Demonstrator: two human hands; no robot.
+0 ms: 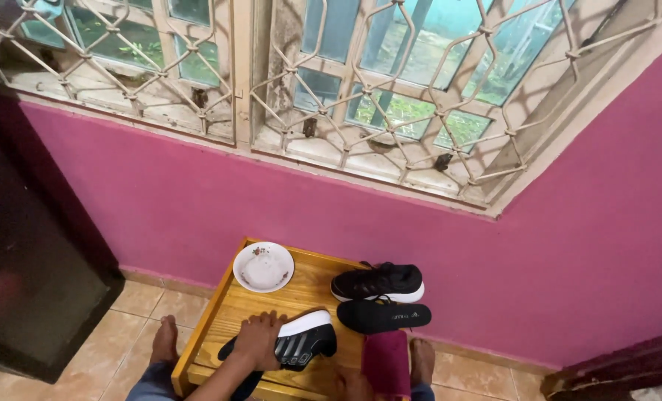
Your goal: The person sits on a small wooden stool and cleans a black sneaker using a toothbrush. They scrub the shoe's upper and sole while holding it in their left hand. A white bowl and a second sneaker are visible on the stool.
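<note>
While the left hand [259,338] clasps the black sneaker [295,343] lying on its side at the desk [220,312] front, the right hand [352,386] seems to touch a maroon cloth [387,362]; its grip is unclear. The shoe looks light, with a soft upper and firm sole, best held around its middle.

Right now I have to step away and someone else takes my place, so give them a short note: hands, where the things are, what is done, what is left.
Left hand: pressed down on the black and white shoe lying on its side at the front of the wooden table.
Right hand: low at the table's front edge, by the dark red cloth; grip cannot be told.
Second black shoe stands upright at the back right; a black insole lies just in front of it.
White bowl sits at the back left.
Done: one insole is out.
Left: cannot be judged from this view.
</note>
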